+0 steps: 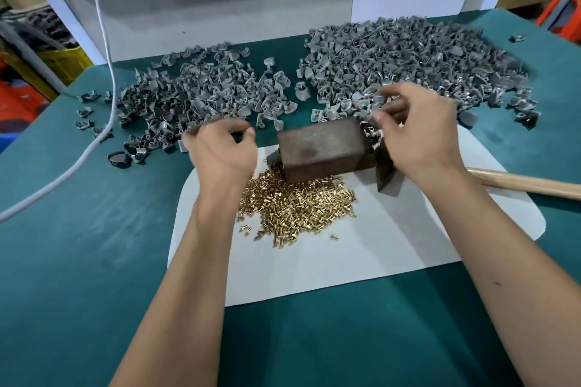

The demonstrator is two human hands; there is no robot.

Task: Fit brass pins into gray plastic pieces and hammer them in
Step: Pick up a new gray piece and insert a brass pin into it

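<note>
My left hand (220,148): grip curled, fingertips near thumb, contents blurred, cannot tell. My right hand (415,132): grip curled above the metal block (323,151); contents unclear. Both palms down.

I've got a green cloth tabletop (78,261) w/ a white sheet (345,261) laid flat on it. White cable (101,41) trails across the left side — yellow crate (66,63) and orange stuff (562,19) sit blurred beyond the table edges.
</note>
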